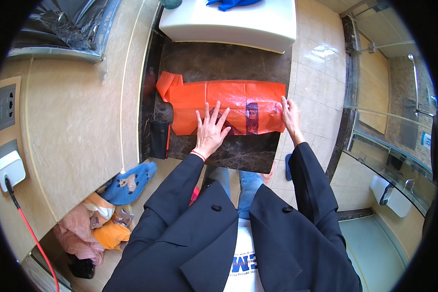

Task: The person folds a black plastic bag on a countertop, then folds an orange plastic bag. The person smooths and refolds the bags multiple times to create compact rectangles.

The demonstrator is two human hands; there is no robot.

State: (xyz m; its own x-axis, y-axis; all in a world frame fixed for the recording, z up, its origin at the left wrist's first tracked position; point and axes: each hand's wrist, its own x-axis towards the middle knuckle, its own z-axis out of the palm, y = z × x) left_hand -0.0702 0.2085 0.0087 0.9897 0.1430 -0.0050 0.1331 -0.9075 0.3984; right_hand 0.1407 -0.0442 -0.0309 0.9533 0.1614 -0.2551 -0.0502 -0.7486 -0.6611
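A red plastic bag (226,93) with dark printing lies flattened on the dark marble countertop (237,65). One handle is bunched at its far left corner. My left hand (211,133) rests palm down on the bag, fingers spread, holding nothing. At the bag's right end, my right hand (292,116) pinches the edge between thumb and fingers. Left of the bag, a folded black item with a red edge (160,139) sits by the wall; its exact kind is unclear.
A white basin (226,27) stands on the counter's far side, with blue cloth (237,3) in it. Clothes (84,233) lie low on the left. A charger (11,169) with a red cable is plugged into the wall. Glass shower panels (390,116) stand right.
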